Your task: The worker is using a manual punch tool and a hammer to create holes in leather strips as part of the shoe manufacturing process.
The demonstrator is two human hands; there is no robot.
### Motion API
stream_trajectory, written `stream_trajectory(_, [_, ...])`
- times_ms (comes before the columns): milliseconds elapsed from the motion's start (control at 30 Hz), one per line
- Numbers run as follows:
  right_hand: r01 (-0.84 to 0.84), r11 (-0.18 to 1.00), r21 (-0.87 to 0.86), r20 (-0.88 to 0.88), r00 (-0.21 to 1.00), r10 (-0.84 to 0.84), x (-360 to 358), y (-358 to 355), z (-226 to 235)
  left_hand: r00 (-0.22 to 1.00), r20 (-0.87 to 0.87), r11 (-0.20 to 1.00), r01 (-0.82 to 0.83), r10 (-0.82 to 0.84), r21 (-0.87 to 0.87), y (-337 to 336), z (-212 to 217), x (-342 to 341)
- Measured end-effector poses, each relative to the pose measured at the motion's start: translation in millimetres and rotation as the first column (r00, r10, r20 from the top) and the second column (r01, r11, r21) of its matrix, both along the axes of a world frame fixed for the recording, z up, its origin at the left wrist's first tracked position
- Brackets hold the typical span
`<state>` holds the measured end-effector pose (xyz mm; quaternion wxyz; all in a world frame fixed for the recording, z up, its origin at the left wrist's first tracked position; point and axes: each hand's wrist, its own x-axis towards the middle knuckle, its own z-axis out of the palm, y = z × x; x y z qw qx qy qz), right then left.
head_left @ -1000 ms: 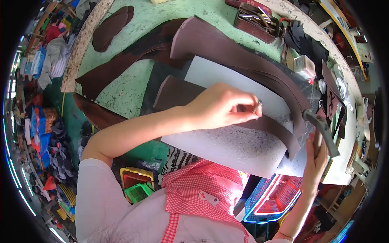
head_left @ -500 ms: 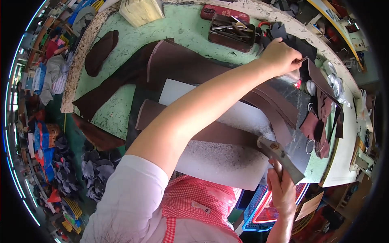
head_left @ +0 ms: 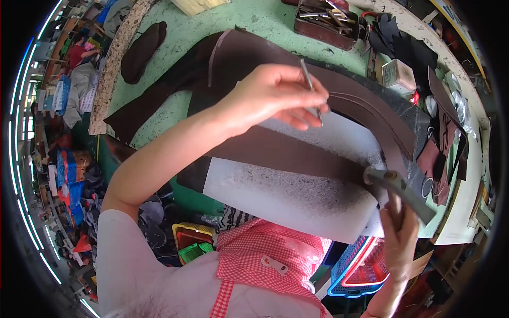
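Punch (head_left: pixel 310 90) in left hand (head_left: pixel 273 98), 1 hammer (head_left: pixel 400 188)

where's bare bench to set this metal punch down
Bare green bench lies between the dark sole-shaped piece and the tool tin. The white cutting board is open below the brown strip. The right edge, by the leather offcuts, is crowded.

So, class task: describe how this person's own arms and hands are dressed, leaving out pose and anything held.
Both hands are bare: the left hand and the right hand wear no gloves, rings or watch that can be seen. The forearms are uncovered too. A short white sleeve covers the left upper arm, beside a red and white checked apron on the chest.
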<state>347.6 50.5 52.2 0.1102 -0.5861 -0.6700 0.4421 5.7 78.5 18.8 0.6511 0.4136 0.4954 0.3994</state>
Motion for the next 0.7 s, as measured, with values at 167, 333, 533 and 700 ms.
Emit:
stream_trajectory(167, [0.003, 0.991, 0.132, -0.095, 0.995, 0.010, -7.6, -2.3, 11.9, 0.992, 0.032, 0.986, 0.120, -0.124, 0.116, -26.0, -8.7, 24.0])
stream_trajectory(333, [0.049, 0.999, 0.008, -0.097, 0.994, -0.048, -0.5, -15.1, 20.4, 0.975, -0.167, 0.949, 0.185, -0.145, 0.256, -34.0, -20.9, 43.7])
stream_trajectory(533, [0.032, 0.988, 0.149, -0.197, 0.980, -0.002, -8.5, -11.4, 29.8, 0.964, -0.217, 0.930, 0.214, -0.152, 0.300, -31.8, -20.1, 41.0])
stream_trajectory(700, [-0.311, 0.946, 0.088, -0.489, 0.814, 0.313, -10.5, 23.2, 58.9, 0.875, -0.482, 0.827, 0.297, -0.036, 0.477, -39.8, -16.4, 47.2])
